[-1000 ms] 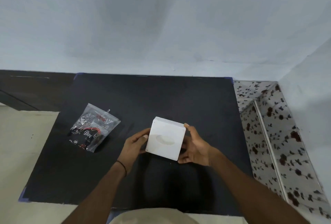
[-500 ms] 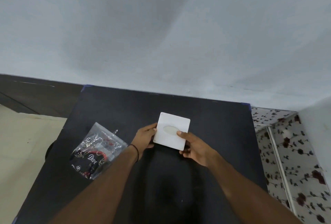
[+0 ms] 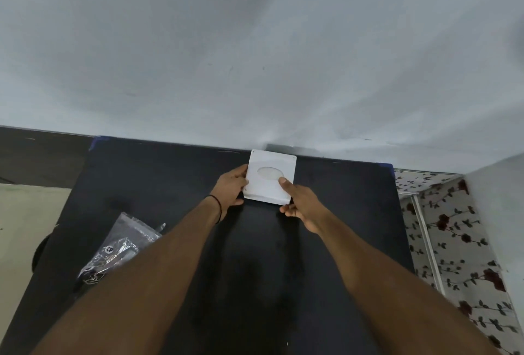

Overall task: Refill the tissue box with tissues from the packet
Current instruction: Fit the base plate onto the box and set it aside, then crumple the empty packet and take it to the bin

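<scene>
A white square tissue box [image 3: 269, 184] with an oval opening on its face stands at the far edge of the black table [image 3: 158, 184], against the pale wall. My left hand [image 3: 231, 188] grips its left side. My right hand [image 3: 297, 201] holds its right lower corner, with the thumb on the face next to the oval. A clear plastic tissue packet [image 3: 119, 249] with black and red print lies on the table at the near left, partly hidden behind my left forearm.
The pale wall [image 3: 255, 57] rises right behind the table. A floral-patterned surface [image 3: 453, 235] adjoins the table on the right. Light floor [image 3: 19, 227] and a dark skirting lie to the left.
Both hands have carried the tissue box away from me, from mid-table to the far edge by the wall. The packet has stayed where it was.
</scene>
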